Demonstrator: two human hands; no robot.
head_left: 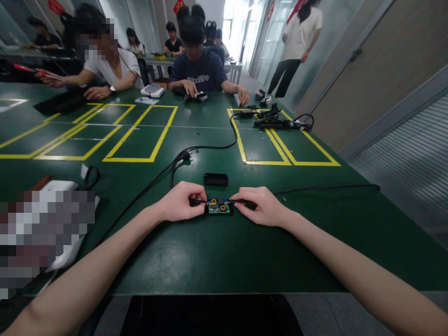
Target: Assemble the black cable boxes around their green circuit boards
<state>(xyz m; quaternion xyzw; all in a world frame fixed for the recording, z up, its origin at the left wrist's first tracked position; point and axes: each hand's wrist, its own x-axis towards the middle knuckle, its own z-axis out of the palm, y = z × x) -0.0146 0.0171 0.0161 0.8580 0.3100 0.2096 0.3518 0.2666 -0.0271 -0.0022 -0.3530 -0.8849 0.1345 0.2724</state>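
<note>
Left hand [184,201] pinched the left cable end [198,202] between thumb and fingers; right hand [262,205] pinched the right cable end [249,204] likewise. Green circuit board [214,210], bearing two ringed coils [223,208], lay between the hands on the tabletop [210,256], near side of a black casing half [216,179]. Thin coloured wires [226,201] met it at both sides. Too small to tell whether the board sat in a lower shell.

Judged handling: light, even pressure suited it, both cable ends level and in line, steered by their thick black parts so that no pull reached the wires. Wires were best kept off the rim, where they could be nipped. Trailing black cord [329,188] off to the right deserved slack; a tug could have shifted the board.
</note>
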